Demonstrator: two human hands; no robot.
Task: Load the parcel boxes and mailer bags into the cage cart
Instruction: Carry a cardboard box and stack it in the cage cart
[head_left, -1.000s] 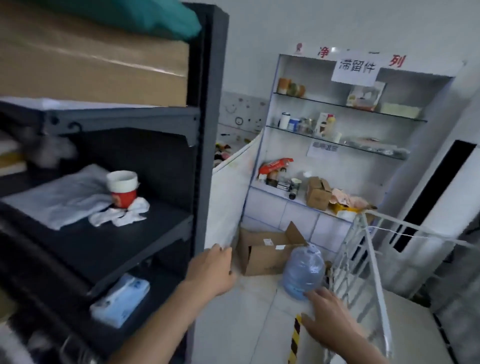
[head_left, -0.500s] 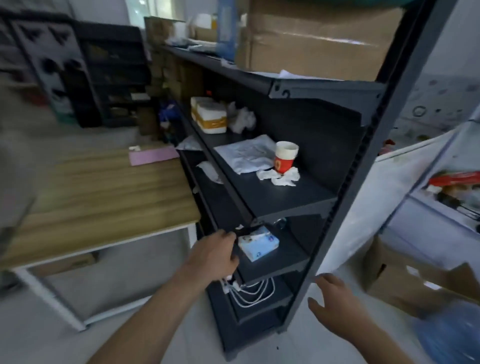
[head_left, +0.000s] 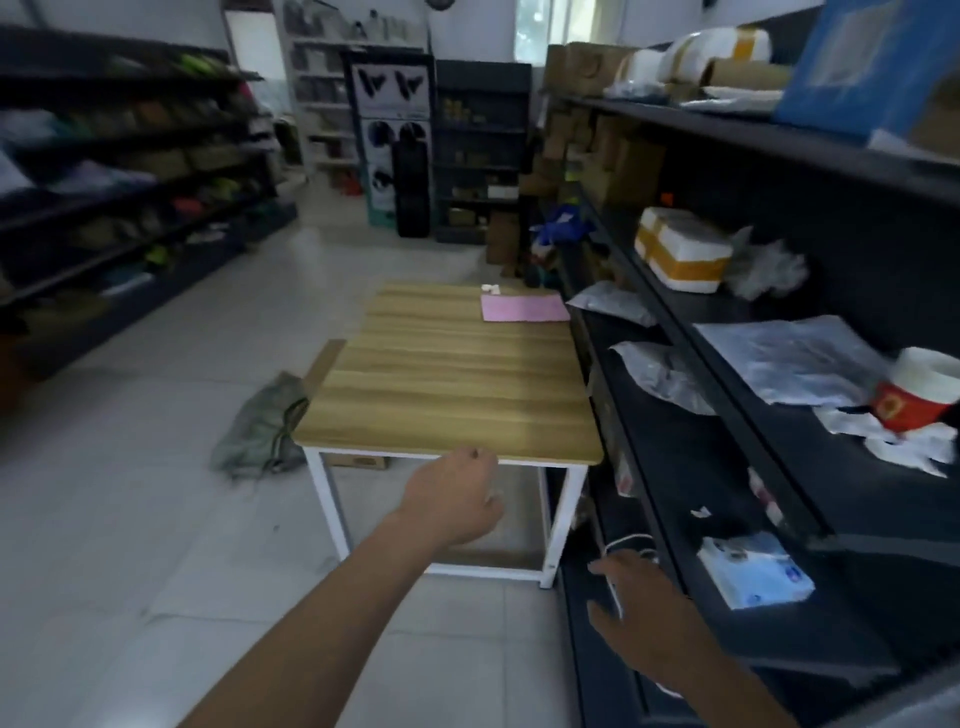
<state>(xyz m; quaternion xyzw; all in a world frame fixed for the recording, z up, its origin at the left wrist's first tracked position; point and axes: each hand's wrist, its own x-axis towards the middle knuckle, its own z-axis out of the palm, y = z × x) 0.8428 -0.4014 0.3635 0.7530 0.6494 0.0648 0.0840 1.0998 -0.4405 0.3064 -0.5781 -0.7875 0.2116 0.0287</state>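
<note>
A sheet (head_left: 524, 308) lies on the far right corner of the table (head_left: 447, 395). On the floor to the table's left, a sack (head_left: 262, 426) slumps beside its near leg. A shelving rack (head_left: 675, 452) runs along the table's right side. Two mailer bags (head_left: 662, 376) lie on the shelf just beside the tabletop. Foam boxes (head_left: 685, 249) and a cup (head_left: 917, 397) sit one shelf higher. What may be a tissue pack (head_left: 753, 577) lies nearer than the table's front edge.

Matt wood-grain table top (head_left: 447, 384) on white metal legs; dark matt metal shelves (head_left: 691, 447); crinkled glossy plastic mailers (head_left: 660, 371); smooth tiled floor (head_left: 156, 467).
</note>
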